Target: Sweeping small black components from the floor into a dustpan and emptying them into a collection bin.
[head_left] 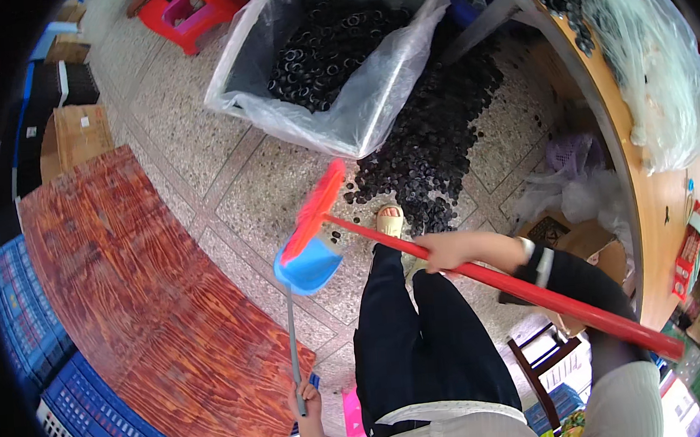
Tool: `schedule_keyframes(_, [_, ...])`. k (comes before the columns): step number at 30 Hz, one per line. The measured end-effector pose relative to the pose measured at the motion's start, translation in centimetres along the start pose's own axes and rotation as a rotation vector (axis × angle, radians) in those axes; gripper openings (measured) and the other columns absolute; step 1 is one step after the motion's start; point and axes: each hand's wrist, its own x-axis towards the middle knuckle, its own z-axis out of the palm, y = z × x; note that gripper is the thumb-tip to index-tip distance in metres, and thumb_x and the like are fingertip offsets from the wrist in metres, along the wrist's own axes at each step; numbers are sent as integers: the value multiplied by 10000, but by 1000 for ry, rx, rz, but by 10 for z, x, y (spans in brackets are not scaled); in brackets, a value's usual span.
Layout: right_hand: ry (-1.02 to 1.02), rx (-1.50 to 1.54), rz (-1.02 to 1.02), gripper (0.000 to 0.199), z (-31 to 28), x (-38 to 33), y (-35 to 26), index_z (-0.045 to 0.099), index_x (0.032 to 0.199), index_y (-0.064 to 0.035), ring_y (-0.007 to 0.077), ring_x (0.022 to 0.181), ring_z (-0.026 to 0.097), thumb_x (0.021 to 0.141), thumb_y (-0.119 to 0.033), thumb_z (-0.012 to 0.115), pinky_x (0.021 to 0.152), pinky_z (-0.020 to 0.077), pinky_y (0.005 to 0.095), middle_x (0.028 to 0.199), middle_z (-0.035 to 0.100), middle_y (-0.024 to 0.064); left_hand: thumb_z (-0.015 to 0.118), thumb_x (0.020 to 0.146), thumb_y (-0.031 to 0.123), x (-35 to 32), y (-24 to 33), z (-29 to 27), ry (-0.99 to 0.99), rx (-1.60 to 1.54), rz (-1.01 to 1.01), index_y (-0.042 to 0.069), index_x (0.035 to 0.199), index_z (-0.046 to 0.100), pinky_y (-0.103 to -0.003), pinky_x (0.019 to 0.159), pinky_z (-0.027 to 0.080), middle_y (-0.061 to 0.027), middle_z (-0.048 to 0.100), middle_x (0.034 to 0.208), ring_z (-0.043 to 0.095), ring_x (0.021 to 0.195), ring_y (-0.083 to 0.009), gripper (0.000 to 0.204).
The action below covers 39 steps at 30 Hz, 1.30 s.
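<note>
My right hand (443, 252) is wrapped round the red handle of a broom (375, 235). The broom's red head (317, 206) is a little blurred and lies over a blue dustpan (315, 271), hiding part of it. At the lower middle, my left hand (305, 399) grips the dustpan's thin grey handle (292, 336). Many small black ring-like pieces (421, 161) lie spread on the floor just beyond my feet, to the right of the broom head. Whether any pieces are in the dustpan I cannot tell.
A grey bin (230, 68) lined with clear plastic holds black rings at the far middle. A reddish wooden board (160, 288) stands on the left beside blue crates (108, 414). On the right is a wooden table (650, 214) with a plastic bag (656, 75). A red stool (190, 14) stands far left.
</note>
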Motion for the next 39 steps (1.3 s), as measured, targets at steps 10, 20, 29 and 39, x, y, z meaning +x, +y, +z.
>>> schedule_keyframes(10, [-325,-256,-1021,106,6,148,-57,515,697,-34,235,636,510,745,-125,539,580,394,326,681,528,76,410,847,143,-49,-17,-105,150,-188,298,-103,1092,375,-198,451,338,0,370,596,351,478,-78,349])
schedule_keyframes(20, [89,-358,51,245,44,8,-40,440,893,35,215,409,529,655,-19,457,360,421,345,552,485,117,455,825,96,-27,-22,-188,16,-349,298,-132,1000,373,-223,449,345,-5,363,569,352,462,-101,299])
schedule_keyframes(29, [50,-216,-69,271,37,12,-6,471,884,56,221,402,519,621,-11,477,347,422,340,564,508,122,478,796,95,-26,-40,-206,198,-333,207,-136,1010,382,-222,473,369,-14,393,585,391,495,-115,330])
schedule_keyframes(39, [83,-323,-127,270,31,156,-58,549,796,38,246,521,575,563,-99,551,469,446,363,581,566,125,434,814,119,-51,-40,-159,179,-216,248,-125,1059,396,-207,471,346,-18,390,586,364,481,-96,348])
